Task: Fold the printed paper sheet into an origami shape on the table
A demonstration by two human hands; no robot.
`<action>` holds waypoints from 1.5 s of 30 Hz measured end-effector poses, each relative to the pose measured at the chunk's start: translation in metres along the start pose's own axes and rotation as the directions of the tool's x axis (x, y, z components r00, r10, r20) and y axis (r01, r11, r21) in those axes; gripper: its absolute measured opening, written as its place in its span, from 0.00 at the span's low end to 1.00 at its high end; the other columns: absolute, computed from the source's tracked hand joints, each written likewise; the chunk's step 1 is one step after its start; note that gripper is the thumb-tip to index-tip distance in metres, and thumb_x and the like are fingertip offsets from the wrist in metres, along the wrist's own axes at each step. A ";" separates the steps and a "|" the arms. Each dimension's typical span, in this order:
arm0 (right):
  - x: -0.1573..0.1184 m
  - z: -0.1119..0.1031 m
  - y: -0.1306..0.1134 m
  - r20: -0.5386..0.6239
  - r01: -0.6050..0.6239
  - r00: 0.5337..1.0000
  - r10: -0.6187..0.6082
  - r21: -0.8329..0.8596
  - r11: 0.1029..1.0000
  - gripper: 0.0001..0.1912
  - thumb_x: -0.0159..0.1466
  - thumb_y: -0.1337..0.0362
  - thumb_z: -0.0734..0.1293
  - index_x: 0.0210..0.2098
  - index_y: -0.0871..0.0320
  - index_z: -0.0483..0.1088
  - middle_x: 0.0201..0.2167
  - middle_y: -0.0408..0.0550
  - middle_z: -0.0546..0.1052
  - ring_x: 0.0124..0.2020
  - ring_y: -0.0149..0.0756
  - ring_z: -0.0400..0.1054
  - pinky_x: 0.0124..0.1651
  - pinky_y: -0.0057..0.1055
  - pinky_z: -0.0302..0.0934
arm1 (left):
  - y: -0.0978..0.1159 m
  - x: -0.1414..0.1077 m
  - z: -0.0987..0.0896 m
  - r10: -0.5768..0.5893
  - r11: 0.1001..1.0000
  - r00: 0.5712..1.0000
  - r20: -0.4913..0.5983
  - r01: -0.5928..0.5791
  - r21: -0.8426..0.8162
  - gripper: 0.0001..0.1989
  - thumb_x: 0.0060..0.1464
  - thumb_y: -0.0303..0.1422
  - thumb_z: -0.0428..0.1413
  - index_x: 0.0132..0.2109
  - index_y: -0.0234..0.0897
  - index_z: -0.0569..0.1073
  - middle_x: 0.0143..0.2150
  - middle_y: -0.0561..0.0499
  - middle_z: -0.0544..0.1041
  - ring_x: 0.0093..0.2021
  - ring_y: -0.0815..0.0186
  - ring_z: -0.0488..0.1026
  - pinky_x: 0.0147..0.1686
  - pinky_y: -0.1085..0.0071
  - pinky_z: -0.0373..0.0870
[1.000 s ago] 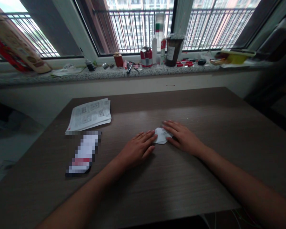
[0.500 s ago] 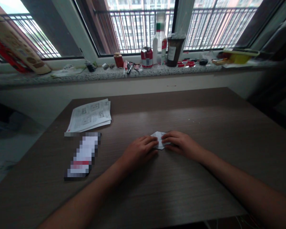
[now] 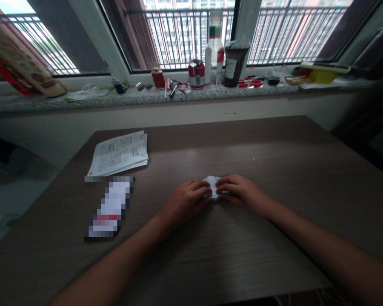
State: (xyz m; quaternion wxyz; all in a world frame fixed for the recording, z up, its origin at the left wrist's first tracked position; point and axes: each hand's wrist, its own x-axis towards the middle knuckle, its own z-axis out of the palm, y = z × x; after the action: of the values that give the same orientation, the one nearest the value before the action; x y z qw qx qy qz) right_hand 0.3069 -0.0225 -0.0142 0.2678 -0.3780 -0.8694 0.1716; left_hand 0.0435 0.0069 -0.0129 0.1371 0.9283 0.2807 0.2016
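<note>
A small piece of folded white paper lies near the middle of the brown table. My left hand grips its left side, the fingers closed over the top and the thumb at the near edge. On the right side, my right hand holds the paper in the same way, fingertips on top and thumb below. Much of the paper is hidden under my fingers, so its full shape does not show.
Several printed sheets lie at the table's far left, with a pixelated phone-shaped object nearer. Beyond the table, the stone windowsill carries a red can, bottles, a dark cup and a yellow container.
My left thumb has come in closer to the paper's near edge, which now looks slightly bent. The right hand has barely moved, and the view has shifted a little.
</note>
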 end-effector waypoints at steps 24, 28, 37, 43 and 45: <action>0.010 0.011 -0.011 -0.115 -0.145 0.981 0.153 0.077 0.986 0.03 0.69 0.68 0.67 0.40 0.55 0.73 0.44 0.51 0.76 0.48 0.43 0.70 0.52 0.42 0.67 | 0.005 0.010 0.009 -0.193 0.966 0.976 -0.098 0.172 -0.192 0.02 0.65 0.28 0.58 0.40 0.37 0.74 0.48 0.46 0.75 0.49 0.58 0.74 0.51 0.59 0.73; 0.011 0.013 -0.010 -0.133 -0.157 0.977 0.167 0.084 0.984 0.03 0.68 0.68 0.68 0.38 0.54 0.72 0.43 0.50 0.76 0.47 0.43 0.71 0.51 0.41 0.66 | 0.006 0.012 0.010 -0.210 0.960 0.971 -0.111 0.184 -0.211 0.03 0.64 0.28 0.58 0.38 0.38 0.73 0.49 0.46 0.75 0.50 0.57 0.74 0.52 0.58 0.73; 0.012 0.018 -0.009 -0.152 -0.146 0.978 0.146 0.012 0.989 0.04 0.68 0.71 0.69 0.39 0.55 0.71 0.41 0.50 0.75 0.45 0.42 0.70 0.49 0.39 0.65 | 0.010 0.015 0.012 -0.241 0.960 0.961 -0.136 0.216 -0.176 0.05 0.63 0.26 0.59 0.37 0.36 0.71 0.47 0.46 0.74 0.48 0.58 0.74 0.51 0.60 0.73; 0.011 0.019 -0.007 -0.159 -0.121 0.981 0.113 -0.040 0.992 0.04 0.68 0.71 0.69 0.39 0.57 0.71 0.41 0.51 0.76 0.45 0.43 0.70 0.49 0.39 0.65 | 0.013 0.014 0.010 -0.202 0.979 0.972 -0.122 0.205 0.018 0.03 0.63 0.26 0.60 0.42 0.35 0.72 0.46 0.45 0.76 0.46 0.57 0.75 0.48 0.60 0.76; 0.011 0.019 -0.006 -0.159 -0.127 0.980 0.118 -0.049 0.991 0.03 0.69 0.71 0.69 0.39 0.57 0.71 0.41 0.51 0.76 0.45 0.43 0.70 0.49 0.39 0.65 | 0.013 0.009 0.010 -0.124 0.985 0.989 -0.078 0.133 0.113 0.05 0.65 0.26 0.58 0.48 0.35 0.73 0.48 0.44 0.77 0.47 0.56 0.77 0.47 0.59 0.78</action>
State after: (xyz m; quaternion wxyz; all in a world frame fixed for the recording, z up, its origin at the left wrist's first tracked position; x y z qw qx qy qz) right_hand 0.2860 -0.0206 -0.0225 0.3126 -0.4507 -0.8256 0.1319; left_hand 0.0607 0.0000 -0.0139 0.0846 0.9071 0.3562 0.2079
